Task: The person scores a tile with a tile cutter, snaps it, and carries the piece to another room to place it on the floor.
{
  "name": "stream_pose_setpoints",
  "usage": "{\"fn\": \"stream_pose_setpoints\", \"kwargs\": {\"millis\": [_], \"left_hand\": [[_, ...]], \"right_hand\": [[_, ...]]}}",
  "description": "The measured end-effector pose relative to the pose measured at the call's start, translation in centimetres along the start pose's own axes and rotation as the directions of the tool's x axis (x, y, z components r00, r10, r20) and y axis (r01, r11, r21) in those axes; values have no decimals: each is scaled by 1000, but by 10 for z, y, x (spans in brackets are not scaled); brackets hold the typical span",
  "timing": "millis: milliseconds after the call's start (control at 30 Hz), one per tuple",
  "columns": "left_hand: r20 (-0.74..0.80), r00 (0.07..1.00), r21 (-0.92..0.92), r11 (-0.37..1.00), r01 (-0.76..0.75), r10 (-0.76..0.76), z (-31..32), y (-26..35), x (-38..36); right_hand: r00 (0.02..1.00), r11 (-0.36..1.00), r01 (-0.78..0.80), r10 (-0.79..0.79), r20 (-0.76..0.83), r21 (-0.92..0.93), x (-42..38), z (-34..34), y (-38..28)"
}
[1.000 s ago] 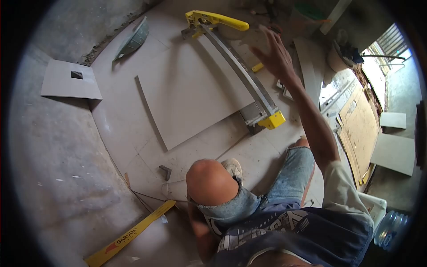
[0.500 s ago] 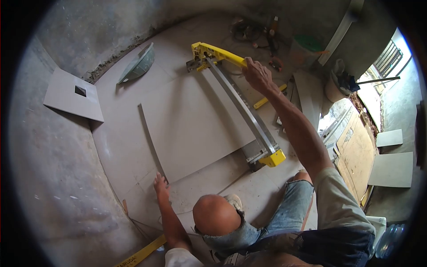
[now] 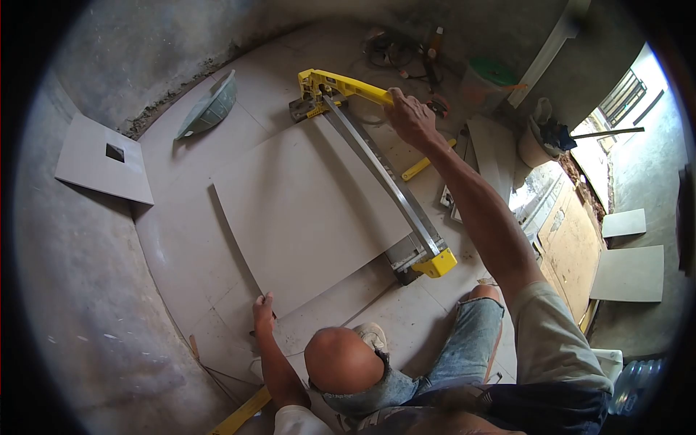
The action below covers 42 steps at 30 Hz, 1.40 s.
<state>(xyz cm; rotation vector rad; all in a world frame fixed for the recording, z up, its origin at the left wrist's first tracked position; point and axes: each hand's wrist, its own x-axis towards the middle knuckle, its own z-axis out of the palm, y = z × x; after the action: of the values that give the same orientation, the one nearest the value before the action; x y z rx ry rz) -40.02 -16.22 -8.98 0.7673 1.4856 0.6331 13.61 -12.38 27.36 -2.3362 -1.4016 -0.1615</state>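
A yellow and silver tile cutter [image 3: 382, 174] stands on the floor in front of me, its rail running diagonally from far left to near right. My right hand [image 3: 411, 119] is closed around the yellow handle [image 3: 355, 85] at the cutter's far end. Under the rail lies a large light grey tile [image 3: 304, 210], reaching out to the left of the cutter. At the tile's near left corner is my left hand [image 3: 264, 313], its fingers closed on the edge; the underside of that grip is hidden.
A grey-green basin [image 3: 209, 105] leans near the back wall. On the left, a tile with a square hole [image 3: 109, 161] rests against the wall. A yellow bar [image 3: 428, 159] lies right of the cutter, and a bucket [image 3: 538, 145] stands farther right. Cables and tools sit at the back.
My left hand has closed on the tile's corner, where its fingers were spread before. The tile's left edge looks slightly raised. The right hand keeps its hold; the whole view has shifted a little.
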Motion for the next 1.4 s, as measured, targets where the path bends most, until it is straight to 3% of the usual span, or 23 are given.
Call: {"fn": "stream_pose_setpoints", "kwargs": {"millis": [100,300,400,500,600,800,900,1067,1133,1200,1233,1267,1300,1367,1400], "left_hand": [[-24,999,-44,999,-31,30,-17,-6,-7],[-57,997,161,986,-40,49,-48,-13,-14],[-16,1000,166,986,4,-1,-52,-17,-12],[-69,997,185,983,-21,35,-47,-22,-28],[-78,996,83,995,51,-44,-33,11,-79],[-46,999,-253,967,4,-17,-44,0,-111],[-81,996,-250,968,2,-22,-40,11,-139],[-56,964,-396,880,-262,261,7,106,-265],[99,766,-524,688,-502,635,23,124,-314],[112,667,-515,617,-595,737,55,134,-355],[206,568,-358,602,-714,797,74,143,-372],[306,604,-218,671,-708,736,87,158,-391],[297,581,67,590,-805,758,99,157,-394],[328,554,601,283,-747,765,120,155,-396],[300,587,599,330,-730,752,128,164,-398]], "right_hand": [[998,999,-28,29,62,-24,1,-1,0],[1000,1000,11,-11,-15,-5,-3,3,0],[1000,1000,8,-8,-3,8,-7,4,1],[992,995,100,-99,-83,8,-15,12,11],[990,992,124,-121,-68,31,-20,12,15],[987,991,126,-121,-109,39,-22,18,16],[995,992,96,-93,-37,81,-26,12,13],[975,976,153,-123,-183,157,-62,21,20],[983,964,164,-141,-120,211,-97,26,21],[986,941,160,-169,4,297,-132,28,22],[975,933,196,-217,40,301,-147,35,25],[960,922,239,-271,67,304,-157,40,28],[941,907,289,-328,84,306,-160,41,28],[931,906,223,-308,199,360,-163,38,17],[927,909,228,-312,209,348,-162,37,13]]}}
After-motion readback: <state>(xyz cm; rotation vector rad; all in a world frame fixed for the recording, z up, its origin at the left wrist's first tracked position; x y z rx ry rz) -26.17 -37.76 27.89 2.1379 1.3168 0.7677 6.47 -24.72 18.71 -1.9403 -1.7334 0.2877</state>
